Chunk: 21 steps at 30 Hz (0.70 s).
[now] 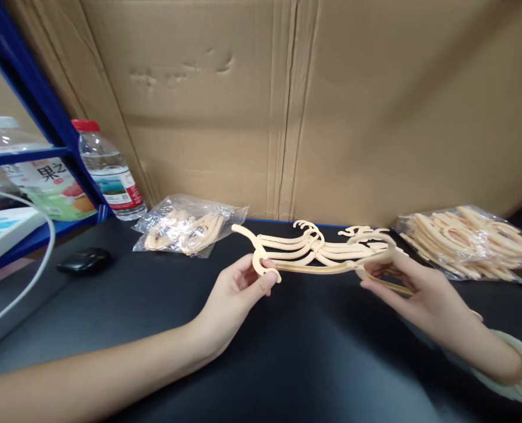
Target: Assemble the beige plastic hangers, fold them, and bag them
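A cream plastic clothes hanger (317, 268) is held above the black tabletop, its long bar stretching between my two hands. My left hand (232, 294) pinches its left part, near a curved piece, between thumb and fingers. On the other side, my right hand (428, 294) is closed around the right part, where curved pieces overlap; my fingers hide some of that end. Just behind lie several matching hangers (282, 255) with their hooks bunched together. More cream hanger pieces (361, 231) are partly hidden beyond my right hand.
Clear plastic bags of cream pieces lie at the back left (185, 229) and right (472, 241). On the left are a black mouse (84, 261), a red-capped water bottle (111, 176), a white cable (44, 258) and a blue shelf frame (36, 88). Cardboard (208, 117) stands behind.
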Tool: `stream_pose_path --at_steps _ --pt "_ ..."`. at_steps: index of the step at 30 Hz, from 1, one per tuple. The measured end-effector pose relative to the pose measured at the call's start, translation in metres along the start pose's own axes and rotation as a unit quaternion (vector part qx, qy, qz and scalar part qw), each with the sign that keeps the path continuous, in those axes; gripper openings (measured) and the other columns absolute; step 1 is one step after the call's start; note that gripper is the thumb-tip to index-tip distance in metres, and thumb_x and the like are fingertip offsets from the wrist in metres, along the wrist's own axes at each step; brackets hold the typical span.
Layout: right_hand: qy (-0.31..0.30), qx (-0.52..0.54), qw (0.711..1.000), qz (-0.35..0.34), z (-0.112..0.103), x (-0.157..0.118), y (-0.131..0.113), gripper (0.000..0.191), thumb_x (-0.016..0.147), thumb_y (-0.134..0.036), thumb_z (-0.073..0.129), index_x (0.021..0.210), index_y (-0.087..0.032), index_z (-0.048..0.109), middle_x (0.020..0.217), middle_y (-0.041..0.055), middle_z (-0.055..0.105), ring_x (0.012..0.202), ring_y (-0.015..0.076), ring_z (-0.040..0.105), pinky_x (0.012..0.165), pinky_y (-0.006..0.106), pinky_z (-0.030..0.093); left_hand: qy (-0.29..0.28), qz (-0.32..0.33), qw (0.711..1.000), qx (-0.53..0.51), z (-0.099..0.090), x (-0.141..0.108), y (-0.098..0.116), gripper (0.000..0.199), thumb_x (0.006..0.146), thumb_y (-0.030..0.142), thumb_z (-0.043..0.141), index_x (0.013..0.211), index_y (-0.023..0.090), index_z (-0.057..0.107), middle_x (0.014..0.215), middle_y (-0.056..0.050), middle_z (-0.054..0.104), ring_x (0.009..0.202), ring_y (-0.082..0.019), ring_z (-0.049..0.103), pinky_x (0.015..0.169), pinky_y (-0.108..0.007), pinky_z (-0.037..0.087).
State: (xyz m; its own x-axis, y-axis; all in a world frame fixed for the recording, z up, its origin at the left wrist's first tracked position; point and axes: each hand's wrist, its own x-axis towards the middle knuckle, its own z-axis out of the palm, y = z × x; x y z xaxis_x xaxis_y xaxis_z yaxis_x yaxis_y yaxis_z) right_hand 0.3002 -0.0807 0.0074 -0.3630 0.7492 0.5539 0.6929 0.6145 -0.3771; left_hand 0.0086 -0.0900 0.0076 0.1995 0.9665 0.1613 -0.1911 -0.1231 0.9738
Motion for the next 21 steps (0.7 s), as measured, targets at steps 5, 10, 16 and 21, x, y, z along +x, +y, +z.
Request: stream_pose_path --at_steps 5,10,16,21 --pt "0.001 -0.011 1.000 -0.011 -0.008 0.001 -0.003 0.017 0.089 -0.033 0.057 0.104 -0.026 0.056 0.092 0.0034 0.065 0.079 0.0186 0.065 0.071 0.031 0.055 -0.006 0.001 1.000 -0.023 -0.001 0.002 -0.001 0.015 0.078 0.026 0.072 0.075 0.016 0.062 0.079 0.000 0.053 0.070 -0.012 0.043 0.066 -0.025 0.037" --pt "-0.002 -0.022 1.000 -0.017 -0.020 0.003 -0.012 0.008 0.089 -0.028 0.055 0.096 -0.026 0.058 0.085 0.0014 0.065 0.075 0.0180 0.064 0.065 0.028 0.054 -0.011 -0.008 1.000 -0.013 -0.001 0.002 0.000 0.015 0.080 0.027 0.071 0.075 0.016 0.063 0.071 0.001 0.048 0.070 -0.012 0.041 0.066 -0.024 0.035" --pt "0.010 -0.012 1.000 -0.015 -0.020 0.004 -0.017 0.007 0.089 -0.027 0.054 0.094 -0.025 0.059 0.084 0.0020 0.065 0.074 0.0180 0.065 0.066 0.028 0.054 -0.049 -0.044 0.994 -0.092 -0.001 0.003 0.000 0.013 0.082 0.026 0.070 0.078 0.016 0.063 0.084 -0.001 0.051 0.080 -0.013 0.046 0.079 -0.025 0.041" --pt "0.040 -0.021 0.999 -0.022 -0.016 0.001 -0.010 0.013 0.088 -0.027 0.057 0.101 -0.026 0.061 0.096 0.0029 0.068 0.086 0.0191 0.067 0.077 0.029 0.055 -0.070 -0.087 0.983 -0.144 -0.002 0.004 0.001 0.011 0.081 0.025 0.071 0.083 0.017 0.063 0.090 -0.002 0.055 0.089 -0.016 0.054 0.086 -0.030 0.045"
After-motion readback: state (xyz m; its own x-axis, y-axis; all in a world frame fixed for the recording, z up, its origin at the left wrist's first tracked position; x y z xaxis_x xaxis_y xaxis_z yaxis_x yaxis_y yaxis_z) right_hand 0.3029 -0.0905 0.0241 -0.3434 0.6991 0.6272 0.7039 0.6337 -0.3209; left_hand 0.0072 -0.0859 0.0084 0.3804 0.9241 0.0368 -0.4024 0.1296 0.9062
